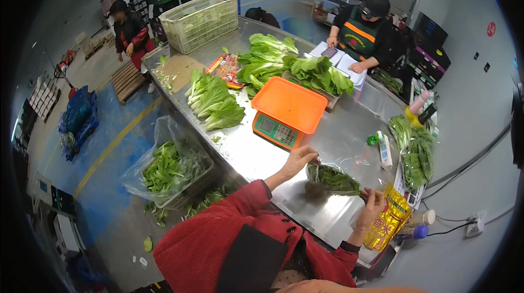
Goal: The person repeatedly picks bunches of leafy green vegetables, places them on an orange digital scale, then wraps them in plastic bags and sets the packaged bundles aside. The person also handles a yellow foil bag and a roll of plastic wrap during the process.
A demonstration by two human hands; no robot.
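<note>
My left hand (298,162) pinches the left end of a clear plastic bag of leafy greens (335,179), low over the metal table (256,162). The bag's other end is between the fingers of my right hand (371,205), beside a gold printed bag (388,219). Just beyond my left hand stands a digital scale (277,129) with a bare orange tray (290,104). Left of the scale lies a pile of leafy lettuce (215,100), and more heads (266,59) lie behind it.
A plastic crate (198,23) stands on the far table end. Bagged greens (416,158), bottles and a small white-and-green container (384,149) line the right side. Below left is a lined crate of greens (166,170). A person (364,31) works across the table; another (129,35) stands left.
</note>
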